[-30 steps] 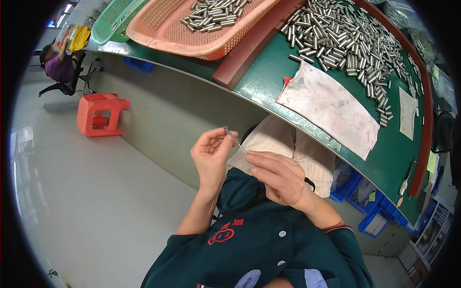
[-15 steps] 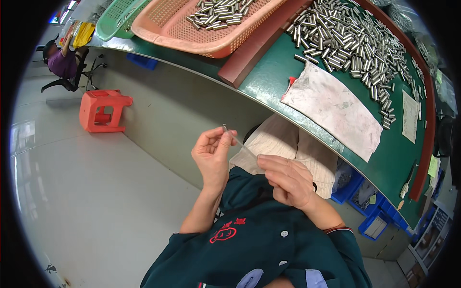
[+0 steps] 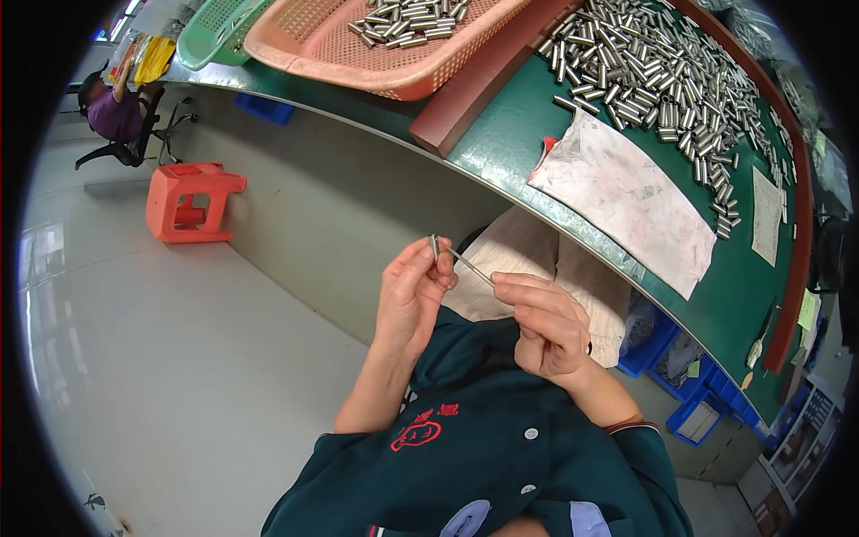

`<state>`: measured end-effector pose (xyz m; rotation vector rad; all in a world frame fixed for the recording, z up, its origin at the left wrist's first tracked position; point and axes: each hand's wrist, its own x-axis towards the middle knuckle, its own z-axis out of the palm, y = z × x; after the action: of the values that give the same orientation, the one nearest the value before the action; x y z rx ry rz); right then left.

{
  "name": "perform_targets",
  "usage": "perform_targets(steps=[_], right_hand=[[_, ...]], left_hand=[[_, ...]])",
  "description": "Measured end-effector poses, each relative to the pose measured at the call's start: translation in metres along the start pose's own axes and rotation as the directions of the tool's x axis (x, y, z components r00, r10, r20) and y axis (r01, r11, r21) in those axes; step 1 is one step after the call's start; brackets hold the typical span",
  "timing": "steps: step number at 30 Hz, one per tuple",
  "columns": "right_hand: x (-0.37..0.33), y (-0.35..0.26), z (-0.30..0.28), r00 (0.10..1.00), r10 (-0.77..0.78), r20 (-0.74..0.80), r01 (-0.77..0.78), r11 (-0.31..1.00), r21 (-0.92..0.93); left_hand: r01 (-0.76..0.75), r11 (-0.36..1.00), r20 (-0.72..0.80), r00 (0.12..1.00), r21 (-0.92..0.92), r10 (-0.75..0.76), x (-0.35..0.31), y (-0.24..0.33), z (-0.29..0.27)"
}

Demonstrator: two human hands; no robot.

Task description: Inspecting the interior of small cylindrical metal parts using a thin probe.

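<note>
Head view: left hand (image 3: 410,295) grip pinched on small metal tube (image 3: 434,246), right hand (image 3: 544,324) grip closed around thin rod (image 3: 469,265).

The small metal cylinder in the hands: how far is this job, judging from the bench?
Possibly done: some cylinders lie in the orange basket. In hand: the left hand pinches one small metal cylinder while the right hand holds a thin rod to it. Left: a large loose pile of cylinders covers the green bench.

- Left hand (image 3: 410,295) raised before the chest, fingertips pinched together, forearm bare.
- Right hand (image 3: 546,327) just beside it, fingers curled, wrist bent.
</note>
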<state>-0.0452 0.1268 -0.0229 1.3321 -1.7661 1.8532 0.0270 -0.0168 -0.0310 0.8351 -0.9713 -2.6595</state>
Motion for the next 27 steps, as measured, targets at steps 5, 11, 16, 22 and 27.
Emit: perform_targets(steps=[5,11,16,22,27], right_hand=[[0.0,0.001,0.001,1.0,-0.003,-0.003,0.003,1.0,-0.009],[0.001,-0.001,-0.003,1.0,-0.008,0.002,0.008,1.0,-0.001],[0.003,-0.003,-0.007,0.999,0.018,0.042,-0.017,0.999,-0.032],[-0.001,-0.008,0.002,0.994,0.058,0.094,-0.053,0.997,-0.047],[0.002,-0.001,-0.003,0.998,0.012,0.063,-0.011,1.0,-0.008]], left_hand=[[-0.006,1.0,0.021,1.0,0.03,0.005,-0.001,-0.001,0.0],[-0.029,0.988,0.084,0.996,0.149,0.017,-0.006,0.0,-0.002],[-0.017,0.993,0.108,0.994,0.12,0.004,-0.007,-0.001,-0.005],[-0.051,0.996,0.039,0.998,0.07,0.048,-0.003,0.0,-0.008],[-0.025,0.997,0.094,0.995,0.073,0.018,-0.004,0.0,-0.009]])
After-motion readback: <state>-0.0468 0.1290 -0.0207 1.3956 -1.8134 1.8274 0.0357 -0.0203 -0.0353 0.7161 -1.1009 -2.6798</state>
